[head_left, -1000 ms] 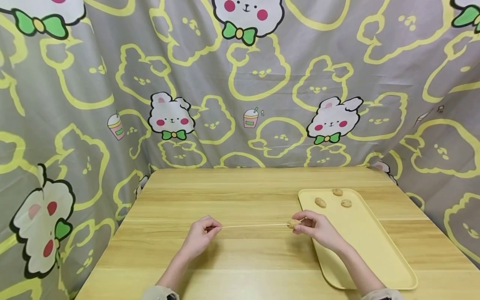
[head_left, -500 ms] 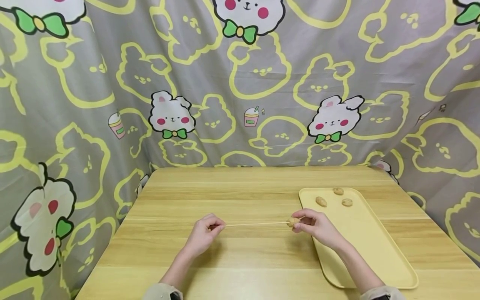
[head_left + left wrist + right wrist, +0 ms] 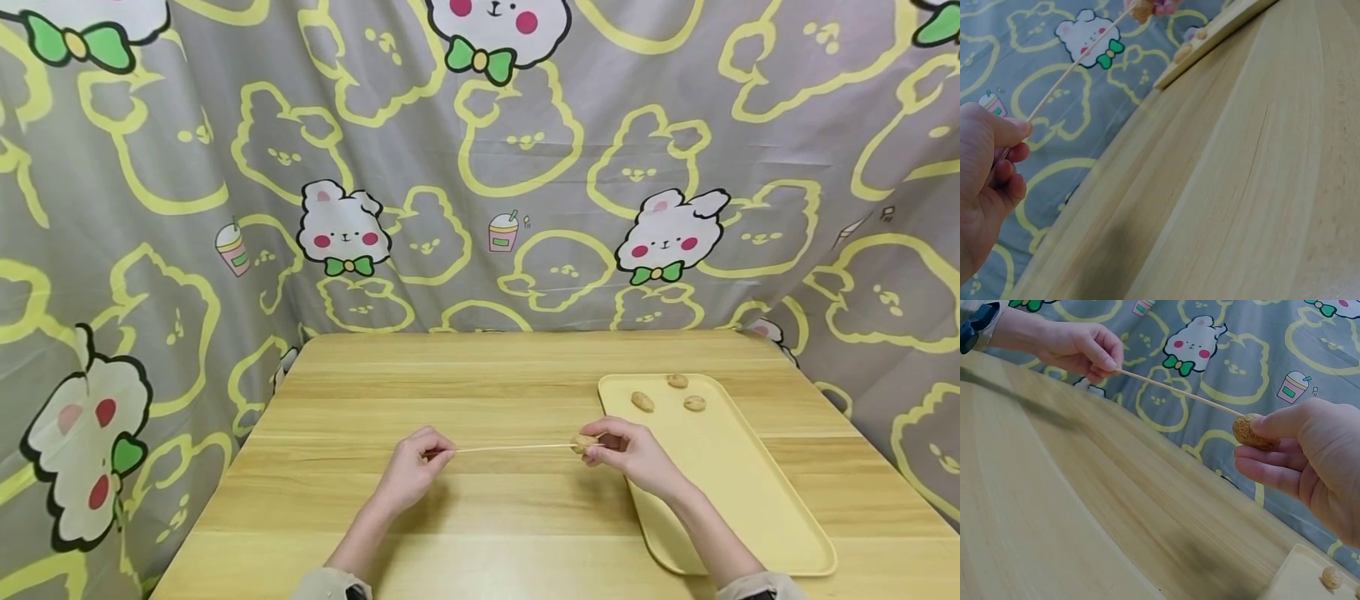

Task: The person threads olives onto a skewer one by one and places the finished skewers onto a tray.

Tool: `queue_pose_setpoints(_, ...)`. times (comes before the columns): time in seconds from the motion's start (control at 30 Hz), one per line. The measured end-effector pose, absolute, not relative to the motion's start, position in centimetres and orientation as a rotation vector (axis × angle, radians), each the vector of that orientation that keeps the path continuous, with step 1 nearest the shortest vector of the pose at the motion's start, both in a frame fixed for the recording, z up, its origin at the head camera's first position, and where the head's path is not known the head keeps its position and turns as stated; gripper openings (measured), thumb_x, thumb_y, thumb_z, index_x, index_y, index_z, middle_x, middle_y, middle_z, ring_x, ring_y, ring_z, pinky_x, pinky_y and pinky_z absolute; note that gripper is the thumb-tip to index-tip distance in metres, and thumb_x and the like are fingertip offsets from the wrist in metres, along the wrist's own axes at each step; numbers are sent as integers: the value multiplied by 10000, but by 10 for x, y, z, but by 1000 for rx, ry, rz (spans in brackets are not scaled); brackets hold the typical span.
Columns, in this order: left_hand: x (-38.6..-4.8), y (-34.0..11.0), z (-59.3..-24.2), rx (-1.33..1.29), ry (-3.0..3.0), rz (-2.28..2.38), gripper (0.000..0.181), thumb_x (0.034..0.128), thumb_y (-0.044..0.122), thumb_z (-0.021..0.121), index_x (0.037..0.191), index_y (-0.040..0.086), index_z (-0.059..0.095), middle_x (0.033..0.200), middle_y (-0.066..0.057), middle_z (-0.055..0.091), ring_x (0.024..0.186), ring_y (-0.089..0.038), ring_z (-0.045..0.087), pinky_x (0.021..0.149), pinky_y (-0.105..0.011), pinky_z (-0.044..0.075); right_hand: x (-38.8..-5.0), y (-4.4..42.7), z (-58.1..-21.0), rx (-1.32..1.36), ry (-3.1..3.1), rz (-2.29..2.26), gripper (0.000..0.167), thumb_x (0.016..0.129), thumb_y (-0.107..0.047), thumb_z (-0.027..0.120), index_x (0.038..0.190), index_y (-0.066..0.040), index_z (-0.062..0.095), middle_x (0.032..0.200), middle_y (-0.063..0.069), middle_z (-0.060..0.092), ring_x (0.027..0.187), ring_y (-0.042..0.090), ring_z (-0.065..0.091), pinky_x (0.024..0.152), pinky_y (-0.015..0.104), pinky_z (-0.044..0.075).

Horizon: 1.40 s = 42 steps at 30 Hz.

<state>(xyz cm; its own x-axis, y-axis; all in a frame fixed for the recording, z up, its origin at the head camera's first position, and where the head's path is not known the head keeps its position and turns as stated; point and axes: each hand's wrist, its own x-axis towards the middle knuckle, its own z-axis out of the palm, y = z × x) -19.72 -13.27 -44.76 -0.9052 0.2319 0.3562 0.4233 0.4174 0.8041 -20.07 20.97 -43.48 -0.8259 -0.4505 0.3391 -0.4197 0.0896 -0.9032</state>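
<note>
A thin wooden skewer point(image 3: 513, 448) runs nearly level above the table between both hands. My left hand point(image 3: 415, 468) pinches its left part between thumb and fingers; in the left wrist view, the skewer's end runs back into that hand point(image 3: 988, 181). At the other end, my right hand point(image 3: 636, 457) holds a small brown oval food piece point(image 3: 1247, 430) with a rough, wrinkled surface. The skewer meets this piece on its left side; how deep it goes in cannot be seen. Three similar brown pieces point(image 3: 642, 402) lie at the far end of a yellow tray point(image 3: 720, 500).
The tray stands on the right of the wooden table point(image 3: 375, 392), partly under my right forearm. A grey curtain point(image 3: 555, 167) with yellow and white cartoon figures hangs behind the table and along both sides.
My left hand has moved slightly right, so the stretch of skewer showing between the hands is a little shorter. The right hand and its food piece stay almost in place.
</note>
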Motion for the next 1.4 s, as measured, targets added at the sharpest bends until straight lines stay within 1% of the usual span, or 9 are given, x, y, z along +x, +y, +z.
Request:
queue_pose_setpoints(0.07, -197, -132, -448, -583, -2483, -1494, 90, 828, -11, 654, 812, 72, 686, 755, 65, 569, 695, -78, 492, 612, -226, 444, -201, 209, -435, -925, 2300, -1895, 256, 858, 72, 583, 1086, 177, 531, 950, 304, 547, 767, 233, 658, 679, 376, 535)
queue_pose_setpoints(0.27, -196, -128, -448, -577, -2499, -1500, 40, 842, 0, 644, 827, 12, 679, 761, 62, 573, 697, -79, 496, 615, -225, 447, -203, 208, -436, -928, 2298, -1894, 253, 859, 75, 580, 1083, 182, 531, 947, 302, 547, 772, 226, 660, 680, 372, 535)
queue_pose_setpoints(0.63, -196, -120, -450, -567, -2491, -1525, 56, 828, -5, 659, 815, 44, 683, 748, 47, 564, 687, -74, 477, 601, -214, 426, -205, 204, -438, -901, 2266, -1902, 245, 849, 79, 588, 1057, 195, 532, 935, 267, 567, 764, 187, 658, 678, 370, 536)
queue_pose_setpoints(0.87, -192, -112, -446, -498, -2506, -1524, 82, 814, -44, 654, 793, 34, 669, 741, 22, 553, 685, -71, 463, 609, -209, 418, -205, 204, -442, -906, 2266, -1898, 247, 849, 79, 588, 1064, 190, 534, 938, 299, 552, 761, 206, 659, 675, 367, 537)
queue_pose_setpoints(1.03, -187, -108, -439, -485, -2517, -1517, 96, 808, -69, 646, 783, 22, 662, 729, 4, 551, 682, -74, 463, 614, -205, 419, -204, 204, -441, -892, 2248, -1902, 281, 847, 56, 604, 1077, 196, 523, 929, 303, 563, 774, 184, 657, 685, 375, 535)
queue_pose_setpoints(1.13, -189, -111, -443, -485, -2521, -1545, 72, 813, -49, 652, 804, 21, 669, 752, 13, 568, 702, -81, 479, 631, -210, 427, -203, 206, -441, -833, 2230, -1917, 346, 839, 34, 622, 1106, 211, 490, 937, 253, 605, 781, 163, 656, 697, 369, 533)
queue_pose_setpoints(1.23, -193, -114, -449, -494, -2514, -1590, 27, 825, -5, 660, 832, 15, 678, 780, 21, 589, 725, -84, 497, 649, -219, 440, -201, 208, -443, -778, 2178, -1973, 378, 852, 27, 610, 1125, 229, 445, 956, 140, 644, 790, 161, 659, 716, 355, 531)
queue_pose_setpoints(1.33, -195, -117, -451, -501, -2505, -1627, 35, 837, 29, 661, 850, 4, 681, 793, 22, 601, 733, -82, 508, 652, -220, 448, -199, 208, -446, -754, 2062, -2103, 279, 868, 58, 571, 1102, 182, 482, 936, 45, 659, 780, 163, 664, 717, 335, 533)
queue_pose_setpoints(1.4, -196, -117, -451, -509, -2496, -1647, 62, 847, 50, 656, 860, -6, 679, 797, 21, 600, 730, -86, 510, 644, -219, 450, -198, 205, -447, -759, 1951, -2222, 196, 878, 82, 540, 1073, 98, 546, 901, 36, 672, 766, 163, 666, 704, 321, 536)
